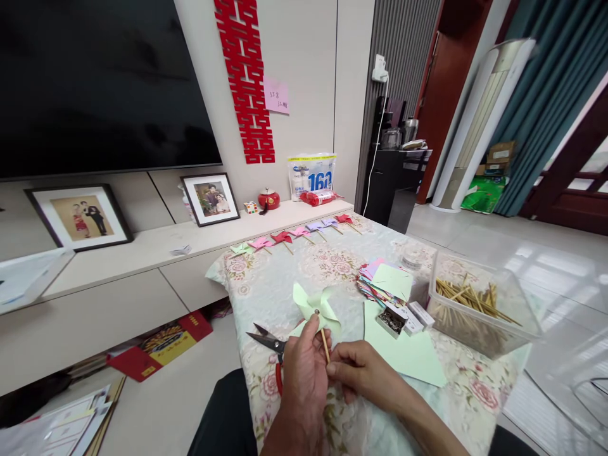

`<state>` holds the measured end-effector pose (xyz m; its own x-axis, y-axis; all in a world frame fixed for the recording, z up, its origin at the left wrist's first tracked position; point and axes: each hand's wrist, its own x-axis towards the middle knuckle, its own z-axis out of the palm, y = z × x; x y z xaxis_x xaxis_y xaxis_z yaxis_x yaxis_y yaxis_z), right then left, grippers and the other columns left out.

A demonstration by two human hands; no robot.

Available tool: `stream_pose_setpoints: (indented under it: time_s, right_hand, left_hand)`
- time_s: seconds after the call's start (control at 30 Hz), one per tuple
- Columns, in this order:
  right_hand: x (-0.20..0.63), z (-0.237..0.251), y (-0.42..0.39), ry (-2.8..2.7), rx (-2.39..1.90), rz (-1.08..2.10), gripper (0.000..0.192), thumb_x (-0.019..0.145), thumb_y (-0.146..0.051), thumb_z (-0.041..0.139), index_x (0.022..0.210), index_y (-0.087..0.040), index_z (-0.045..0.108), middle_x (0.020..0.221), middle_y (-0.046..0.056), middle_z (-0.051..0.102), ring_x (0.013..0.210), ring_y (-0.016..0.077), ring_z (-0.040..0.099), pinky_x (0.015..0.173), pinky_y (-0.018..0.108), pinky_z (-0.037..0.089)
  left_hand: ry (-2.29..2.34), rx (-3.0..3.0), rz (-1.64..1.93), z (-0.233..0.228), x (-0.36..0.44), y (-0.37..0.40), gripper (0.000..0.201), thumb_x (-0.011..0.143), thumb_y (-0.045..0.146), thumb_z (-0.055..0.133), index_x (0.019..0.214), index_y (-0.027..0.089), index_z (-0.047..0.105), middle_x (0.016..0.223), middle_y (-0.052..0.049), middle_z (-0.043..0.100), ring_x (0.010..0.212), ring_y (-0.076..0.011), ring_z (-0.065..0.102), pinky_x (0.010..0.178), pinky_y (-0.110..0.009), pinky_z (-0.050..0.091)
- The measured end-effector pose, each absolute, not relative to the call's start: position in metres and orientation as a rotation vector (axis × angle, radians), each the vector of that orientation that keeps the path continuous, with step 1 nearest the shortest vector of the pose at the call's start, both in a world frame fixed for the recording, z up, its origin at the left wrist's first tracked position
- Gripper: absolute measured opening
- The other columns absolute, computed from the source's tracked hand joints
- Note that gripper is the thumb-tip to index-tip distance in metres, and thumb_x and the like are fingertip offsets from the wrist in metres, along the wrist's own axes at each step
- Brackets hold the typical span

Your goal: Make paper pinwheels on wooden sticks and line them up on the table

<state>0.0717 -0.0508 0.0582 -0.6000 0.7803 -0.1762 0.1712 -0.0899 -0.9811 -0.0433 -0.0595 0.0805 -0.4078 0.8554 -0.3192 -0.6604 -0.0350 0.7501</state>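
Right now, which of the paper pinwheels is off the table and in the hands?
The pale green pinwheel: the left hand and right hand hold it by its stick. The pink, red and purple pinwheels lie in a row at the table's far edge.

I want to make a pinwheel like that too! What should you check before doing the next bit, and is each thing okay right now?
1. Pin sits at the middle of the green pinwheel: ok, the left hand presses there.
2. Wooden stick held firmly: ok, the right hand pinches its lower end.
3. Pin gone fully into the stick: cannot tell, fingers hide it.
4. Scissors away from the hands: not ok, they lie open just beside the left hand.
5. Spare sticks ready: ok, the clear box holds many.
6. Pin box within reach: ok, open on the green paper sheet.
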Motion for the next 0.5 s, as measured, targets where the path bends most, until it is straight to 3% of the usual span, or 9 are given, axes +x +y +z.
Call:
stream_pose_setpoints:
  time_s: [0.13, 0.2, 0.3, 0.33, 0.4, 0.5]
  right_hand:
    - [0.069, 0.057, -0.050, -1.649, -0.979, 1.800, 0.035, 0.080, -0.047, 0.068, 0.070, -0.016, 0.058, 0.063, -0.001, 0.063, 0.044, 0.0084, 0.052, 0.046, 0.020, 0.031]
    - [0.070, 0.058, -0.048, -1.603, -0.992, 1.802, 0.036, 0.079, -0.048, 0.068, 0.071, -0.016, 0.057, 0.064, 0.000, 0.065, 0.044, 0.0084, 0.053, 0.046, 0.020, 0.029]
    - [0.072, 0.060, -0.047, -1.554, -1.017, 1.785, 0.038, 0.079, -0.051, 0.069, 0.071, -0.015, 0.057, 0.065, 0.000, 0.066, 0.043, 0.0080, 0.053, 0.046, 0.020, 0.029]
    - [0.072, 0.060, -0.046, -1.552, -1.016, 1.780, 0.039, 0.079, -0.052, 0.069, 0.071, -0.015, 0.057, 0.065, 0.000, 0.066, 0.043, 0.0079, 0.052, 0.046, 0.020, 0.029]
    - [0.072, 0.061, -0.047, -1.556, -0.996, 1.780, 0.041, 0.079, -0.054, 0.068, 0.071, -0.015, 0.057, 0.062, -0.001, 0.064, 0.044, 0.0080, 0.052, 0.047, 0.020, 0.029]
    - [0.071, 0.062, -0.048, -1.560, -0.966, 1.800, 0.044, 0.077, -0.058, 0.069, 0.070, -0.016, 0.057, 0.060, -0.002, 0.062, 0.045, 0.0090, 0.052, 0.047, 0.021, 0.032]
  left_hand:
    - [1.012, 0.271, 1.569, 0.084, -0.043, -0.064, 0.035, 0.068, 0.041, 0.076, 0.064, 0.018, 0.050, 0.053, 0.005, 0.049, 0.046, -0.0102, 0.050, 0.045, -0.022, 0.039]
    - [1.052, 0.368, 1.616, 0.082, -0.045, -0.067, 0.031, 0.073, 0.041, 0.073, 0.086, 0.016, 0.059, 0.063, 0.002, 0.056, 0.053, -0.0122, 0.056, 0.050, -0.023, 0.044]
    - [1.316, 0.665, 1.788, 0.072, -0.049, -0.071, 0.063, 0.072, 0.033, 0.075, 0.128, 0.020, 0.048, 0.100, -0.007, 0.064, 0.074, -0.0159, 0.065, 0.066, -0.027, 0.052]
    - [1.420, 0.800, 1.833, 0.068, -0.051, -0.071, 0.065, 0.070, 0.030, 0.076, 0.128, 0.021, 0.047, 0.111, -0.010, 0.062, 0.083, -0.0184, 0.065, 0.072, -0.031, 0.054]
    - [1.621, 1.098, 1.879, 0.062, -0.054, -0.072, 0.052, 0.070, 0.027, 0.074, 0.118, 0.021, 0.054, 0.125, -0.014, 0.055, 0.102, -0.0244, 0.062, 0.081, -0.037, 0.054]
    - [1.814, 1.381, 1.858, 0.058, -0.057, -0.071, 0.026, 0.075, 0.026, 0.069, 0.099, 0.020, 0.061, 0.130, -0.015, 0.049, 0.114, -0.0299, 0.057, 0.085, -0.041, 0.055]
